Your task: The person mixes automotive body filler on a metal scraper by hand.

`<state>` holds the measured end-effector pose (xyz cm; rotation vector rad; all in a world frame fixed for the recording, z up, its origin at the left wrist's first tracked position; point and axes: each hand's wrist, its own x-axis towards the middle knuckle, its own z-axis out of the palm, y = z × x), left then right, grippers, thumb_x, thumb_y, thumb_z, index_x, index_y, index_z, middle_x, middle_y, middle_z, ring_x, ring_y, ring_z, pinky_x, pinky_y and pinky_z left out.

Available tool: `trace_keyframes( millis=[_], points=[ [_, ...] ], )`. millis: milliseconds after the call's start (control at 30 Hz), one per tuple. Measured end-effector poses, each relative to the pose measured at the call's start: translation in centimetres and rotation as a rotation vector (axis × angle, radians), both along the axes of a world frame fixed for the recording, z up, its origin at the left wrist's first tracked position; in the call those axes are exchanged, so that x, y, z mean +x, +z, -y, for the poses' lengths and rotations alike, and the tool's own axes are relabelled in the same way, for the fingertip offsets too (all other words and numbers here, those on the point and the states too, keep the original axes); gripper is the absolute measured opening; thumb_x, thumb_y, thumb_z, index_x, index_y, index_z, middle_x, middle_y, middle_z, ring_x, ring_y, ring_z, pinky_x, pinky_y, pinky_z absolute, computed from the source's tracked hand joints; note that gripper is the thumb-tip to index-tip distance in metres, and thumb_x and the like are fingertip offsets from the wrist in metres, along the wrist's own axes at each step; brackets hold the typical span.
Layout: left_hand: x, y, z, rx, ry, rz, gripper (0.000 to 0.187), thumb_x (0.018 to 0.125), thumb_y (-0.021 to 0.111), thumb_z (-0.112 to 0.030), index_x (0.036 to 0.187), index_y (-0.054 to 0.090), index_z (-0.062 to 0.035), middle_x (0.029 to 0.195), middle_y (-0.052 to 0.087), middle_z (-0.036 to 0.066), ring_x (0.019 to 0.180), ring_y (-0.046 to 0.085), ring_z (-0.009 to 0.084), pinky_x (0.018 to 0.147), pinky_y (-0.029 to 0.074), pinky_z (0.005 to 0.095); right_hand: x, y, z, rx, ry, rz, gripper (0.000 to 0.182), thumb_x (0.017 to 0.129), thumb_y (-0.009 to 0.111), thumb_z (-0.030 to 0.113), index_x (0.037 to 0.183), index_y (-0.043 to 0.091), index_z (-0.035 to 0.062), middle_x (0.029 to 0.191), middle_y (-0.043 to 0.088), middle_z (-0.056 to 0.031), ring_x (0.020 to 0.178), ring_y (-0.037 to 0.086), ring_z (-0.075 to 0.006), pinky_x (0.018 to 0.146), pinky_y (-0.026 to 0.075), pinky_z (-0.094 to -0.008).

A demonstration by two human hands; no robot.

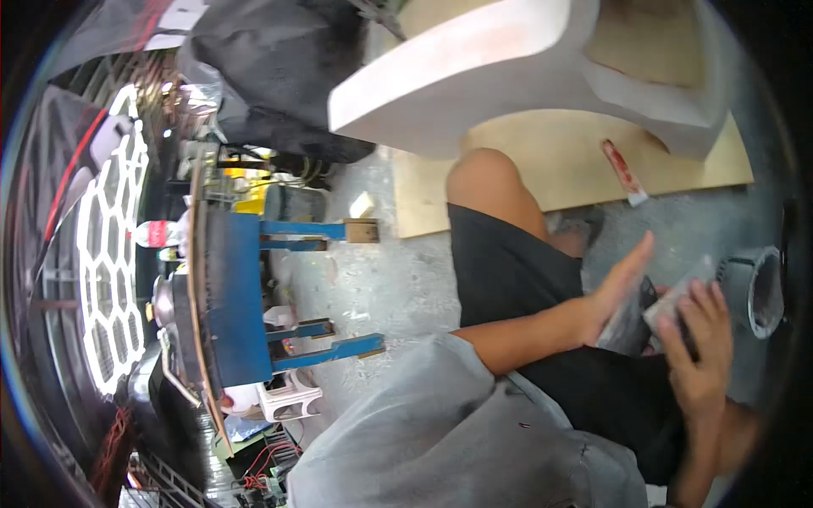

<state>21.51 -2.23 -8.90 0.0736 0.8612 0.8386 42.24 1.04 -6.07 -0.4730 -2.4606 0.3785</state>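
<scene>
A pale grey, flat-sided block [669, 302] is grasped by the bent fingers of the right hand [701, 330], outside the near edge of the tan plywood board [569, 169]. For the left hand [605, 296], finger grip cannot be told. Even pressure is best spread across the block.

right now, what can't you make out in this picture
All in the head view:
Left hand: its grip is unclear, lost in blur.
Grey block: partly covered by the right hand.
White curved piece: cut off by the top edge.
Red-and-white strip: any markings too small and blurred to read.
Bottle: label wording too small to read.
</scene>
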Motion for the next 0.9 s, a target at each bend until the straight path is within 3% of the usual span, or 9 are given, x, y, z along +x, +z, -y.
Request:
trace_keyframes(
  millis=[33, 100, 167, 433, 467, 567, 600, 700, 900],
  points=[
    [0.3, -0.2, 0.4, 0.073, 0.031, -0.260, 0.101, 0.077, 0.041, -0.093, 0.126, 0.060, -0.0069, 0.107, 0.064, 0.009, 0.090, 0.064, 0.0252, 0.083, 0.054, 0.0426, 0.4, -0.3, 1.0, -0.056, 0.027, 0.062, 0.040, 0.079, 0.071, 0.009, 0.120, 0.069, 0.0120, 0.133, 0.057, -0.0140, 0.127, 0.055, -0.0402, 0.107, 0.039, -0.0646],
    [-0.7, -0.1, -0.4, -0.101, 0.057, 0.188, 0.111, 0.078, 0.038, -0.093, 0.136, 0.053, 0.0003, 0.119, 0.062, 0.014, 0.100, 0.064, 0.0266, 0.088, 0.054, 0.0428, -0.6, -0.2, 1.6, -0.025, 0.145, 0.155, 0.042, 0.081, 0.066, 0.017, 0.123, 0.068, 0.0164, 0.129, 0.060, -0.0108, 0.125, 0.057, -0.0345, 0.110, 0.039, -0.0607],
    [-2.0, 1.8, -0.6, 0.015, 0.061, 0.430, 0.119, 0.078, 0.039, -0.093, 0.145, 0.042, 0.0053, 0.126, 0.059, 0.018, 0.104, 0.063, 0.0277, 0.089, 0.055, 0.0427, -1.4, -0.9, 2.3, 0.063, 0.181, 0.125, 0.043, 0.083, 0.062, 0.024, 0.125, 0.068, 0.0185, 0.127, 0.062, -0.0078, 0.124, 0.058, -0.0313, 0.110, 0.040, -0.0575],
    [-2.1, 4.3, -1.4, -0.096, -0.011, 0.568, 0.103, 0.088, 0.046, -0.079, 0.146, 0.040, 0.0059, 0.122, 0.058, 0.016, 0.104, 0.063, 0.0255, 0.083, 0.058, 0.0397, -2.6, -2.4, 2.1, 0.126, 0.179, -0.080, 0.038, 0.088, 0.066, 0.031, 0.126, 0.066, 0.0270, 0.132, 0.059, -0.0013, 0.127, 0.056, -0.0307, 0.112, 0.039, -0.0548],
    [-2.1, 4.0, -1.4, -0.050, -0.033, 0.651, 0.102, 0.093, 0.042, -0.072, 0.152, 0.025, 0.0082, 0.124, 0.057, 0.021, 0.109, 0.063, 0.0291, 0.092, 0.057, 0.0406, -2.8, -2.8, 2.1, 0.124, 0.144, -0.100, 0.038, 0.088, 0.066, 0.031, 0.126, 0.066, 0.0270, 0.132, 0.059, -0.0013, 0.127, 0.056, -0.0307, 0.112, 0.039, -0.0548],
    [-1.6, 4.4, -1.9, -0.054, -0.035, 0.472, 0.098, 0.093, 0.045, -0.068, 0.149, 0.029, 0.0107, 0.120, 0.057, 0.020, 0.105, 0.063, 0.0277, 0.091, 0.056, 0.0380, -3.6, -3.2, 2.3, 0.127, 0.144, -0.174, 0.039, 0.087, 0.066, 0.030, 0.126, 0.066, 0.0287, 0.131, 0.058, -0.0020, 0.127, 0.056, -0.0306, 0.109, 0.042, -0.0545],
    [-1.1, 5.8, -2.1, -0.007, -0.097, 0.280, 0.075, 0.097, 0.050, -0.052, 0.141, 0.044, 0.0091, 0.108, 0.055, 0.011, 0.096, 0.059, 0.0198, 0.088, 0.052, 0.0304, -3.8, -3.0, 2.2, 0.128, 0.119, -0.232, 0.038, 0.086, 0.068, 0.030, 0.124, 0.067, 0.0250, 0.128, 0.059, -0.0038, 0.124, 0.058, -0.0304, 0.105, 0.045, -0.0535],
    [-0.2, 5.4, -2.1, 0.020, -0.060, 0.400, 0.065, 0.095, 0.052, -0.042, 0.136, 0.048, 0.0080, 0.107, 0.053, 0.010, 0.097, 0.057, 0.0186, 0.089, 0.050, 0.0305, -4.1, -2.0, 2.1, 0.115, 0.074, -0.296, 0.038, 0.086, 0.069, 0.030, 0.123, 0.067, 0.0217, 0.126, 0.060, -0.0054, 0.121, 0.059, -0.0301, 0.101, 0.049, -0.0529],
    [1.2, 5.5, -2.5, 0.372, -0.097, 0.061, 0.059, 0.088, 0.058, -0.041, 0.124, 0.054, 0.0050, 0.106, 0.051, 0.009, 0.098, 0.050, 0.0156, 0.090, 0.040, 0.0263, -3.4, -1.6, 1.8, 0.055, 0.064, -0.339, 0.039, 0.088, 0.068, 0.028, 0.126, 0.064, 0.0250, 0.127, 0.058, -0.0039, 0.119, 0.061, -0.0293, 0.101, 0.049, -0.0545]
  ],
)
